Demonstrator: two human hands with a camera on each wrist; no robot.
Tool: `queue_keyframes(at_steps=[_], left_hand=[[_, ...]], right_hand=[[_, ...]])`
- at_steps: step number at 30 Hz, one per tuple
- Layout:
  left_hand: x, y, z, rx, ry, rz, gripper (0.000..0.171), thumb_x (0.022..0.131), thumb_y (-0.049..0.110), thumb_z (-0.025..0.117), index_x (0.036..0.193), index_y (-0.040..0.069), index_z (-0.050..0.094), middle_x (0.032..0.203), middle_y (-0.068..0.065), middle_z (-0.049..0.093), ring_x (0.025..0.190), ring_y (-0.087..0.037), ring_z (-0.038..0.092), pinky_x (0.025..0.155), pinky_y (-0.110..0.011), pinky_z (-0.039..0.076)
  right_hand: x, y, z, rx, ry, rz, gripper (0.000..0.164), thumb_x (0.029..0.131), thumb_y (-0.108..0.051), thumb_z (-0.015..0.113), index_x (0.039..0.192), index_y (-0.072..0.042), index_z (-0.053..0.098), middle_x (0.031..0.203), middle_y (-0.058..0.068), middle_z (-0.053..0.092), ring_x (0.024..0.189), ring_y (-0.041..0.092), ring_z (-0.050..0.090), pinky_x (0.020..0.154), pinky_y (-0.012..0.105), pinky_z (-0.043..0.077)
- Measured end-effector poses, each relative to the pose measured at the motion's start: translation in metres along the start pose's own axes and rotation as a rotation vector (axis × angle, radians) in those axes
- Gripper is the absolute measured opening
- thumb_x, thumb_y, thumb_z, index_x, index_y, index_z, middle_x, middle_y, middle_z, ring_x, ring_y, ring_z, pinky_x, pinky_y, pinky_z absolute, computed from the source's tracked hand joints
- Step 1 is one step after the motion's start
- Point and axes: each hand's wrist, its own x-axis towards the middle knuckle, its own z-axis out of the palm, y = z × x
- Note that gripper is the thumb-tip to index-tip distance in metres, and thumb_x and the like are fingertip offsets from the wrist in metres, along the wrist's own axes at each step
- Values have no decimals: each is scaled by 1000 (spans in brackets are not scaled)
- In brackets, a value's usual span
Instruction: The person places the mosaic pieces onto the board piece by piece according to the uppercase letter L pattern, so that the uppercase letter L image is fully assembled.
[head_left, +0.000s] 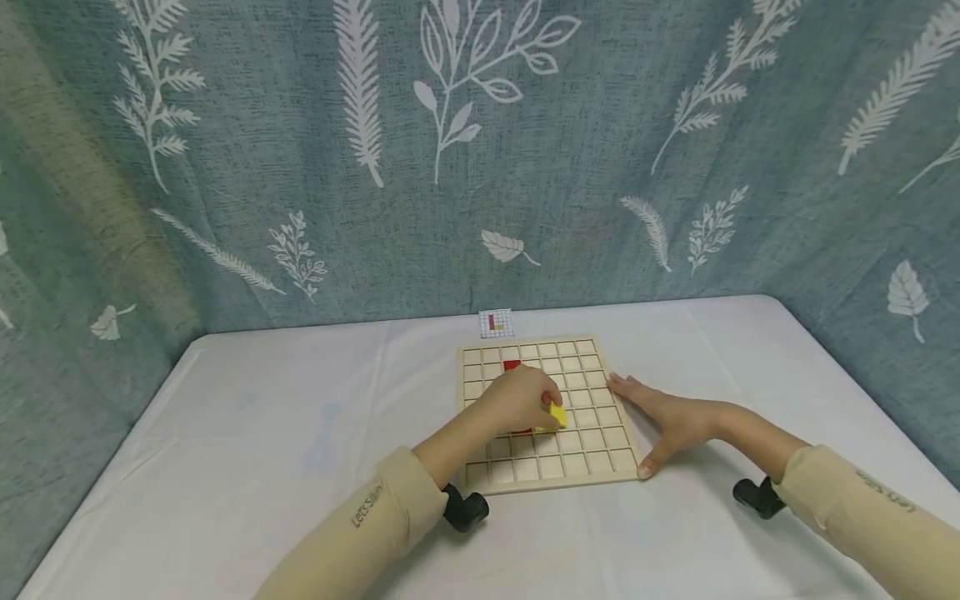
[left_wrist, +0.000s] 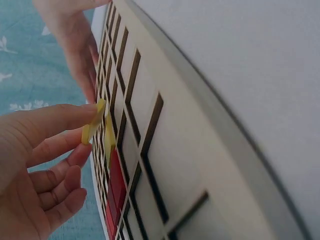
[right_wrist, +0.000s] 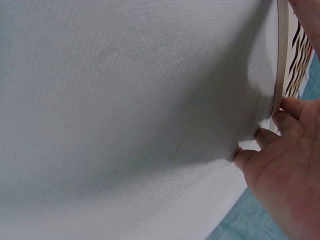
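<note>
My left hand (head_left: pixel 517 400) pinches a yellow square tile (left_wrist: pixel 93 122) between thumb and index finger, its other fingers loosely bent. The tile is tilted, right at the face of a wooden grid board (head_left: pixel 555 485). Beside it a second yellow tile (left_wrist: pixel 109 140) lies in a cell, adjoining red tiles (left_wrist: pixel 116 185). In the head view one red tile (head_left: pixel 512 365) shows beyond the left hand, which hides part of the row. My right hand (head_left: pixel 671 421) has its fingers spread, thumb and fingertips touching the board's right edge.
Behind the board lies a small card (head_left: pixel 496 323) printed with a grid and red and yellow squares. A white cloth (head_left: pixel 247 467) covers the table. A patterned blue-green curtain (head_left: pixel 300 150) hangs at the back. Black wrist-worn devices (head_left: pixel 465 510) stick out below both sleeves.
</note>
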Motion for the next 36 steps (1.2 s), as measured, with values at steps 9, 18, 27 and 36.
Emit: queue_keyframes(at_steps=[9, 18, 27, 36], left_hand=[[5, 3, 9, 23, 14, 2, 24, 75, 27, 77, 94, 14, 73, 76, 8, 61, 71, -5, 53, 64, -20, 43], [6, 2, 13, 18, 44, 31, 24, 72, 26, 79, 92, 14, 73, 79, 5, 64, 74, -6, 56, 66, -19, 44], [4, 3, 16, 22, 47, -6, 28, 69, 29, 82, 91, 16, 73, 82, 7, 65, 77, -6, 56, 68, -20, 45], [-9, -8, 12, -179, 101, 2, 34, 80, 33, 72, 107, 14, 69, 101, -1, 67, 86, -13, 59, 71, -26, 47]], right_hand=[[1, -1, 1, -2, -1, 5, 124, 60, -38, 84, 147, -1, 3, 153, 20, -4, 138, 42, -7, 107, 58, 6], [0, -2, 0, 6, 0, -8, 123, 61, -36, 84, 147, 0, 4, 153, 20, -4, 137, 43, -7, 107, 60, 5], [0, -1, 2, 21, -7, -9, 123, 61, -36, 84, 147, 0, 3, 153, 20, -5, 137, 43, -8, 107, 59, 5], [0, -3, 3, -4, -2, -22, 123, 61, -38, 83, 147, 1, 4, 152, 22, -3, 137, 44, -6, 107, 59, 6]])
